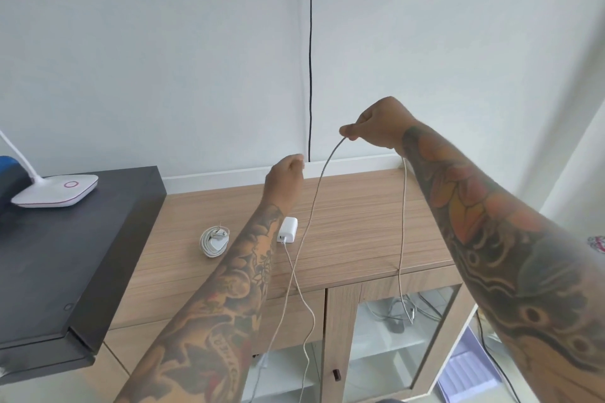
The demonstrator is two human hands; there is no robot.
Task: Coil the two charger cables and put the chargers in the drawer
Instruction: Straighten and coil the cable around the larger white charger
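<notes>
Fingers (348,132) near black wall cord (310,52), lamp base (57,190)

I see a wooden cabinet (360,213) standing against a plain white wall (163,59), with glass doors (393,337) below its top. A thin black cord (310,52) runs down the wall behind it. Left of the cabinet sits a dark table (65,255) carrying a white lamp base (57,190).

A home room: a wood-grain sideboard (360,216) with glass doors (cables stored inside), a lamp base (57,190) on a dark surface (65,255), plain white walls (163,59).
</notes>
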